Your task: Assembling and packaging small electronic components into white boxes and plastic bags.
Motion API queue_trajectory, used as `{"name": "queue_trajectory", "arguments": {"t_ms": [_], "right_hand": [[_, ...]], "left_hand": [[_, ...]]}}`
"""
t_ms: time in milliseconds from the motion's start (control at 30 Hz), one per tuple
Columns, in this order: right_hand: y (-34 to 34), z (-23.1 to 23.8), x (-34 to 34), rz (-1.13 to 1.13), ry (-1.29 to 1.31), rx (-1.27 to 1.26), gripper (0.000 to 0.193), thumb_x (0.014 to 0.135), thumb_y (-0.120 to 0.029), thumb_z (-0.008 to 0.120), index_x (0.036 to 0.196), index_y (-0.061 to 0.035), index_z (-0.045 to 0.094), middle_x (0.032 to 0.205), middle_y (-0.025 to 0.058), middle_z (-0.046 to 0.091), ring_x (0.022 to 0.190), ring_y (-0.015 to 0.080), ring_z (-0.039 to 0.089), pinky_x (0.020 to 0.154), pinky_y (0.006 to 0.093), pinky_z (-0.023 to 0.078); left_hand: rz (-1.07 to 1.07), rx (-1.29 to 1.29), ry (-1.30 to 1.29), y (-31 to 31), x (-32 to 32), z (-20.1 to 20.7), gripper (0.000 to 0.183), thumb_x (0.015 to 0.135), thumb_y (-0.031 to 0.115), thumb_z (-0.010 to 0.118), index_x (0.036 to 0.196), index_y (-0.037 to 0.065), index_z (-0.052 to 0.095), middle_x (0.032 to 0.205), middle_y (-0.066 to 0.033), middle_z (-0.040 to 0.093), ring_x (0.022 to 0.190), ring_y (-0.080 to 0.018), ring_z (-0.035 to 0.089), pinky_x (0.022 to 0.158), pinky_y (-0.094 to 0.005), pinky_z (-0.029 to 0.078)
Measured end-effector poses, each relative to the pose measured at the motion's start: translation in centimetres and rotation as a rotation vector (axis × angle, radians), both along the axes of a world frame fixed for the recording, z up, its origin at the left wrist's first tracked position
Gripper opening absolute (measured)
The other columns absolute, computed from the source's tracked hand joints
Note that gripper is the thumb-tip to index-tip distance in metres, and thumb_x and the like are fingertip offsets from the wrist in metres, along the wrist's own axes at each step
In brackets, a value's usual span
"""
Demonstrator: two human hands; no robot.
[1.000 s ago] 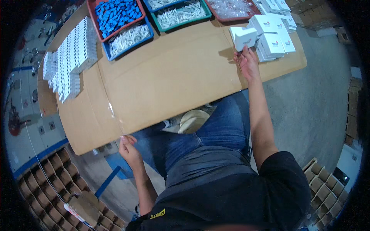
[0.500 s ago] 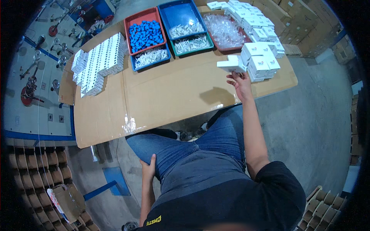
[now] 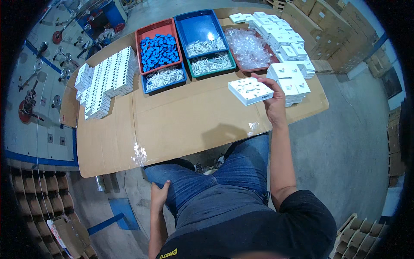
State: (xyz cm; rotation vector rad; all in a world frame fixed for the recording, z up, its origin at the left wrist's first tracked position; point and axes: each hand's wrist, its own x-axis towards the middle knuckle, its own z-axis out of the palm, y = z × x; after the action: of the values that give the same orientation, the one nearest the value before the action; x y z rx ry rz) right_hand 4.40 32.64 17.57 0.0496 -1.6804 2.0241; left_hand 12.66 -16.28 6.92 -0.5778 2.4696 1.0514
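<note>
Head view: box (image 3: pixel 249 90) in outstretched right hand (image 3: pixel 276 104)

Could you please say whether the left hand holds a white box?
No, the right hand holds the white box; the left hand is at the left thigh.

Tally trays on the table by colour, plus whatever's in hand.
Red trays: 2
Blue trays: 2
Green tray: 1
White box in right hand: 1
Total: 6
</note>
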Motion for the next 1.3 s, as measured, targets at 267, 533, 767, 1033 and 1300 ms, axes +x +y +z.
{"name": "queue_trajectory", "arguments": {"t_ms": [267,533,767,1033,1300], "right_hand": [[-0.3,0.2,-1.7,0.015,0.024,0.061,0.042,0.081,0.016,0.065,0.119,-0.0014,0.063,0.139,0.0172,0.059,0.127,0.0220,0.057,0.105,0.0325,0.049],[-9.4,-2.2,0.1,0.222,-0.263,-0.515,0.036,0.100,-0.028,0.063,0.119,0.0026,0.058,0.099,0.0162,0.071,0.072,0.0232,0.073,0.064,0.0343,0.059],[-14.8,-4.1,2.1,0.452,-0.490,-0.559,0.037,0.102,-0.037,0.058,0.109,0.0001,0.058,0.088,0.0137,0.069,0.066,0.0224,0.069,0.055,0.0313,0.053],[-10.6,-4.4,0.3,0.536,-0.734,-0.040,0.029,0.103,-0.030,0.059,0.106,-0.0011,0.061,0.088,0.0108,0.070,0.072,0.0159,0.068,0.061,0.0282,0.054],[-11.3,-1.8,-0.4,0.211,-0.358,0.412,0.027,0.092,-0.006,0.069,0.117,-0.0031,0.061,0.108,0.0070,0.070,0.094,0.0133,0.067,0.078,0.0256,0.053]], "left_hand": [[-0.728,-0.142,-0.166,4.6,-3.5,6.3,0.088,0.089,0.054,0.067,0.146,-0.008,0.040,0.140,-0.0344,0.049,0.130,-0.0457,0.051,0.110,-0.0412,0.041],[-0.497,1.123,0.456,19.5,-10.7,8.1,0.071,0.104,0.035,0.055,0.159,0.008,0.020,0.153,-0.0191,0.040,0.138,-0.0281,0.045,0.116,-0.0447,0.033],[-0.380,1.349,0.161,19.7,-11.7,9.3,0.067,0.105,0.054,0.041,0.156,0.013,0.027,0.128,-0.0130,0.052,0.096,-0.0137,0.060,0.056,-0.0180,0.051],[-0.287,1.192,0.624,19.8,-12.7,7.7,0.090,0.091,0.057,0.067,0.155,0.011,0.026,0.134,-0.0124,0.047,0.120,-0.0230,0.050,0.102,-0.0378,0.042],[-0.362,0.993,0.714,19.1,-13.5,8.0,0.113,0.071,0.065,0.081,0.151,0.006,0.027,0.144,-0.0142,0.043,0.133,-0.0261,0.044,0.111,-0.0409,0.034]]}}
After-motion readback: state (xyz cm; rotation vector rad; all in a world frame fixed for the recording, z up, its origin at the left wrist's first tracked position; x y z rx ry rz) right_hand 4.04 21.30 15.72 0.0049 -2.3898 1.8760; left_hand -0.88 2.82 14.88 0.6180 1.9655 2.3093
